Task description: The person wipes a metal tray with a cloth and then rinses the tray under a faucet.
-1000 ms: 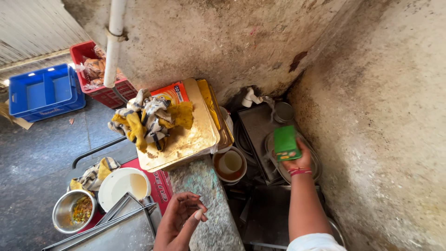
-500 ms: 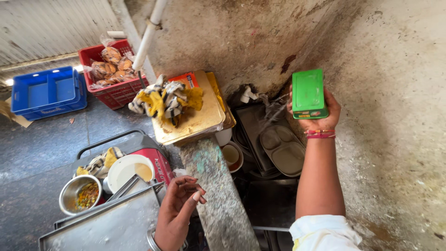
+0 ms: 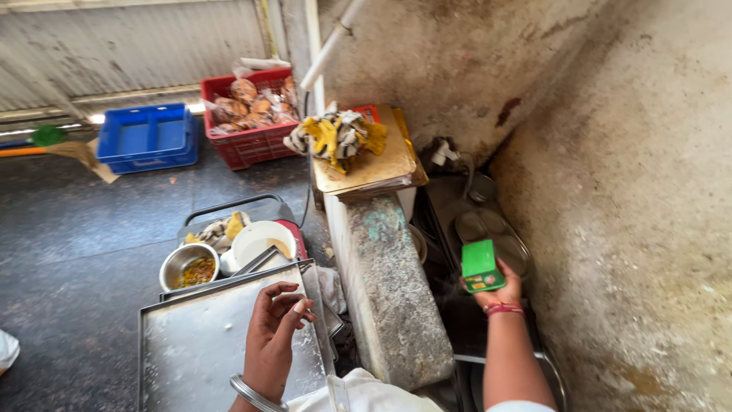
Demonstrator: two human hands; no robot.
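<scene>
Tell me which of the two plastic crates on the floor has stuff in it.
The red crate, beside the white pipe, is piled with brownish items. The blue crate to its left shows only its bare bottom.

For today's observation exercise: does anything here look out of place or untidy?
Yes. A crumpled yellow-and-grey striped cloth lies heaped on the worn wooden board, which overhangs the stone ledge. The right hand holds a green box.
</scene>
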